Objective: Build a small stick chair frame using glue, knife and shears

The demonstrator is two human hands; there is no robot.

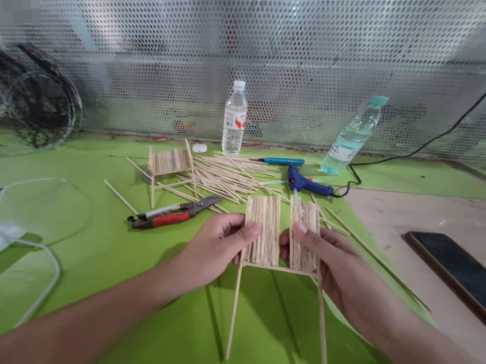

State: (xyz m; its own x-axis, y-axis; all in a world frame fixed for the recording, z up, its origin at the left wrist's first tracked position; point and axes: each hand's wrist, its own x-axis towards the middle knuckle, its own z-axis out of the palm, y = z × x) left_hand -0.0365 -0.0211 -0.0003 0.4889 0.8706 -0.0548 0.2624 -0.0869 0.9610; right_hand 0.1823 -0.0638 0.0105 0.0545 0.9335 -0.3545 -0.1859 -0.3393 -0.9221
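Note:
Between my hands is a small frame of thin wooden sticks (265, 232), with two slatted panels set apart by a gap and long stick legs pointing down toward me. My left hand (219, 245) pinches the left panel, thumb on top. Its fingers are partly hidden underneath. My right hand (338, 264) grips the narrower right panel (308, 244) with the thumb across its face. Whitish glue shows between the slats. Just beyond lie a blue glue gun (306, 182) and red-and-white-handled cutters (177, 212).
A pile of loose sticks (229, 177) lies behind, beside a small finished-looking stick chair (170, 162). Two water bottles, one upright (234, 119) and one tilted (353, 138), stand near the perforated metal panel (280, 39). A phone (475, 285) lies at right, a wire coil (42, 110) far left.

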